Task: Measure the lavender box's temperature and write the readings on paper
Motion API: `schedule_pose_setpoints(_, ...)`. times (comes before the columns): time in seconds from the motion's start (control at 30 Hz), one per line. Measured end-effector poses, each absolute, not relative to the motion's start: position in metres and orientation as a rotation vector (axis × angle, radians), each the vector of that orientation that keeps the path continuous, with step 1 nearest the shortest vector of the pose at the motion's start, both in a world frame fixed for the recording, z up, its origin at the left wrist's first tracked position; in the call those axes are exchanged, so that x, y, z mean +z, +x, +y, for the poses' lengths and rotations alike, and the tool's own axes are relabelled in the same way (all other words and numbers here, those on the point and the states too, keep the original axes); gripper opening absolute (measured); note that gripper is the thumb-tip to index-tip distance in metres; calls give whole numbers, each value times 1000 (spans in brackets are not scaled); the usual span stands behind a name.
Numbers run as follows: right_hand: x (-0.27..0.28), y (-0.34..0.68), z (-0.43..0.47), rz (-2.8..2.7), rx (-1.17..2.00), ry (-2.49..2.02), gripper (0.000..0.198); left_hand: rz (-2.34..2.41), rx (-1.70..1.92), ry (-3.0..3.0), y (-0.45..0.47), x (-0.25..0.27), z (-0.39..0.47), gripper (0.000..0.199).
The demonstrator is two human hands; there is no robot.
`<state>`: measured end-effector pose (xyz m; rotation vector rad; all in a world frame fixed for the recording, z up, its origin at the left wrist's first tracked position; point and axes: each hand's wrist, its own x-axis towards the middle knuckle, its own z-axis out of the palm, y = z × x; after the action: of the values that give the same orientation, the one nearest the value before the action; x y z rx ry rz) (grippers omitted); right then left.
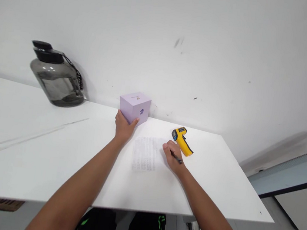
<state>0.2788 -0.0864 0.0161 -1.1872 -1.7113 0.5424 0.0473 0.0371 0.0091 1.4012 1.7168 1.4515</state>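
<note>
My left hand [124, 127] grips the near lower corner of a lilac box [140, 110], thumb on its right face and fingers on its left. The box stands on the table against the wall. Closed around a dark pen [176, 157], my right hand [173, 155] rests at the right side of a patch of handwriting [145, 154] on the white surface. The pen's tip is hidden by the hand. Just beyond that hand lies a yellow and black infrared thermometer [183, 141], its handle pointing toward me.
A large grey, see-through water bottle [59, 81] with a black lid and strap stands at the back left. The white table [38, 160] meets the wall behind and ends at the right. Below the front edge are a cardboard box [4, 204] and my legs.
</note>
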Motion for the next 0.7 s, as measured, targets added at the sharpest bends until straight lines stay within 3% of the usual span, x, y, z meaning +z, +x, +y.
schedule_pose_setpoints(0.13,14,276,-86,-1667,653,-1145,58,1720,1452,1392,48,11,36,110)
schedule_pose_setpoints(0.33,7,274,-84,-1628,974,-1341,39,1719,1449,1371,48,10,36,110)
schedule_pose_setpoints(0.57,5,273,-73,-1537,892,-1473,43,1772,1653,1471,59,35,16,115)
schedule_pose_setpoints(0.63,5,272,-71,-1510,870,-1479,44,1591,1799,1517,73,50,-20,106)
schedule_pose_setpoints(0.7,6,272,-71,-1495,873,-1472,44,1360,1799,1555,90,53,-81,83)
